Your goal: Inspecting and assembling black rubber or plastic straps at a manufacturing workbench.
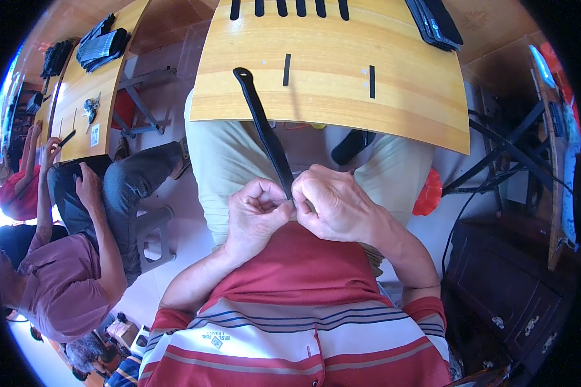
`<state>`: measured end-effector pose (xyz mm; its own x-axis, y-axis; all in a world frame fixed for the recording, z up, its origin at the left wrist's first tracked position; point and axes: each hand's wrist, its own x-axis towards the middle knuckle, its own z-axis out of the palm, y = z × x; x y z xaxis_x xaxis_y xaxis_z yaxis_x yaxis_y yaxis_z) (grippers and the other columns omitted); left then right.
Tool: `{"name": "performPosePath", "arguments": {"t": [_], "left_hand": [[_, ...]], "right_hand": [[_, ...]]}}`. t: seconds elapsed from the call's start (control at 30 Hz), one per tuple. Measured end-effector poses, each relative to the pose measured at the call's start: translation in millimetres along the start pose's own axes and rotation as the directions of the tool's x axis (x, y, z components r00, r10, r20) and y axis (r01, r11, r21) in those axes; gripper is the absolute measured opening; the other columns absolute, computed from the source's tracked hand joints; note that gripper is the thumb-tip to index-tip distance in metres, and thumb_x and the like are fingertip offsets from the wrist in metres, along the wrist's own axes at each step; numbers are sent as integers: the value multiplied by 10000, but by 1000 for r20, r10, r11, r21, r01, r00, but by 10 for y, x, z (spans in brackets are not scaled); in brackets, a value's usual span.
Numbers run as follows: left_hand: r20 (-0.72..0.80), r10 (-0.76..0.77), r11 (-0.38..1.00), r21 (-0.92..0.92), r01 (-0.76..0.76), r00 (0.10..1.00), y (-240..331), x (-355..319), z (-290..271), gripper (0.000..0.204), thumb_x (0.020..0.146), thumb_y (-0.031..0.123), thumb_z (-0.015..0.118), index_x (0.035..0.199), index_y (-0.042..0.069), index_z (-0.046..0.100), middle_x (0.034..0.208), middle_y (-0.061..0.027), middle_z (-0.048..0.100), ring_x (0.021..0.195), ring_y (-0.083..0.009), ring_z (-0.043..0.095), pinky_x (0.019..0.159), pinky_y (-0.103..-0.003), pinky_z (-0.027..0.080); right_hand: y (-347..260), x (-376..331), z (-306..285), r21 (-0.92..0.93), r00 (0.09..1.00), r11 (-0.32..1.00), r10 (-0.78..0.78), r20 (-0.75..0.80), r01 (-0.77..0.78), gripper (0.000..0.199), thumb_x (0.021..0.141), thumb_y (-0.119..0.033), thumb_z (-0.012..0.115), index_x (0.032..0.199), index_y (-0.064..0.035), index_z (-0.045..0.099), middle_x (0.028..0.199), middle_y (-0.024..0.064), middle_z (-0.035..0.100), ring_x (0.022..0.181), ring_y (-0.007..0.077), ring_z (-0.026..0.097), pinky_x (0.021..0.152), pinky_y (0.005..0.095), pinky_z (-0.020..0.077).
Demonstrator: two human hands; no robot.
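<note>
A long black strap (269,135) with a rounded, holed far end rises from between my hands and slants up to the left, over the near edge of the table. My left hand (258,211) pinches its lower end between thumb and fingers. Close against it, my right hand (332,201) is closed round the same end, its fingers curled. Where they meet, that end of the strap is mostly hidden by the fingers. Both hands are above my lap.
On the wooden table (329,97) lie two short black strips (372,82), and several black straps (301,8) sit along the far side. A stack of dark flat pieces (436,26) is at the far right. Another person (71,284) sits at a table on the left.
</note>
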<state>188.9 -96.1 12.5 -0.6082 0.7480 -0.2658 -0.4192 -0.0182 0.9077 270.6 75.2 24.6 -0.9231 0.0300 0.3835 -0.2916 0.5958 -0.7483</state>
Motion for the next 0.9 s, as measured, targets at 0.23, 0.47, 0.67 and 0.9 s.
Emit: {"name": "performPosePath", "arguments": {"t": [0.23, 0.47, 0.67, 0.9], "left_hand": [[-105, 66, 977, 209, -43, 992, -43, -130, -62, 175, 842, -52, 670, 925, 35, 543, 822, 4, 603, 766, -42, 578, 658, -206, 501], [65, 114, 926, 355, -130, 991, -174, -158, 6, 150, 839, -26, 680, 913, 32, 563, 839, -3, 616, 802, -52, 592, 680, -221, 508], [37, 157, 944, 289, -161, 987, -112, -170, -4, 163, 835, -36, 652, 930, 22, 532, 798, -8, 595, 759, -39, 562, 640, -227, 481], [98, 114, 978, 163, -129, 989, -17, -162, -14, 167, 917, -34, 614, 981, 27, 471, 819, 7, 565, 799, -26, 539, 664, -198, 477]], "right_hand": [[-72, 59, 76, -56, 993, 992, -117, -1, 116, 323, 625, 95, 688, 790, -56, 456, 708, 85, 540, 614, 284, 556, 525, 385, 456], [-118, -43, -86, 89, 997, 995, 45, 60, -50, 281, 611, 55, 697, 740, -56, 474, 672, 102, 551, 607, 306, 593, 547, 399, 477], [-186, 59, -90, 40, 997, 998, -43, 63, 41, 263, 622, 60, 713, 842, -19, 593, 774, 124, 598, 710, 308, 622, 619, 387, 506], [-221, 48, -136, -10, 996, 997, -76, 37, 76, 350, 669, -29, 774, 991, 28, 651, 1025, 159, 618, 956, 343, 610, 810, 416, 515]]}}
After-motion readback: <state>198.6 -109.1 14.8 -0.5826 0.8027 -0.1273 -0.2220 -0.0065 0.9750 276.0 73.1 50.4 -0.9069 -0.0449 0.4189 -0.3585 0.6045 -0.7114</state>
